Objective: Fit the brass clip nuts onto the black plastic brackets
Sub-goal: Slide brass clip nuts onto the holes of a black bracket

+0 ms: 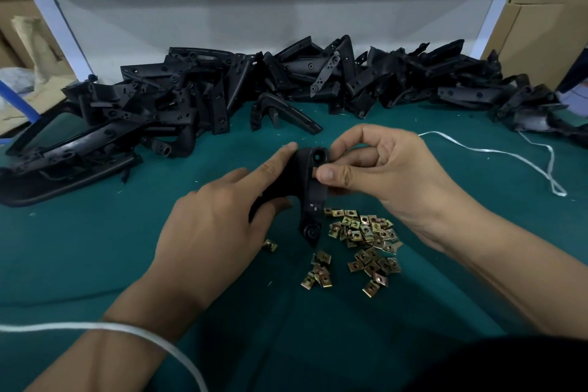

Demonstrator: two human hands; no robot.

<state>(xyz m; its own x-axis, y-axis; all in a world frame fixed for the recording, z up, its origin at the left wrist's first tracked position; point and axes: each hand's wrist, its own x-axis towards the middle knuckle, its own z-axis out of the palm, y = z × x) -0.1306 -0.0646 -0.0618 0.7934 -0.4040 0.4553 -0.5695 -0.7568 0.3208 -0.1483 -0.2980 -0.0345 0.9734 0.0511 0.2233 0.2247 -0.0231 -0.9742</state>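
Holding a black plastic bracket [310,191] up off the green mat [95,248], the left hand [219,226] wraps its thumb and fingers round the bracket's left side, index finger stretched along the top. The right hand [378,175] meets it from the other side, thumb and curled fingers pinching a brass clip nut [315,172] against the bracket's right edge, between its two round holes. Just under the right hand and the bracket's lower end lies a loose heap of clip nuts [366,239], with one stray nut [269,245] below the left hand. Beyond both hands a long pile of brackets [254,83] lines the far edge of the mat, leaving bare green cloth between. A white strap [496,154] trails off to the right of the right hand.
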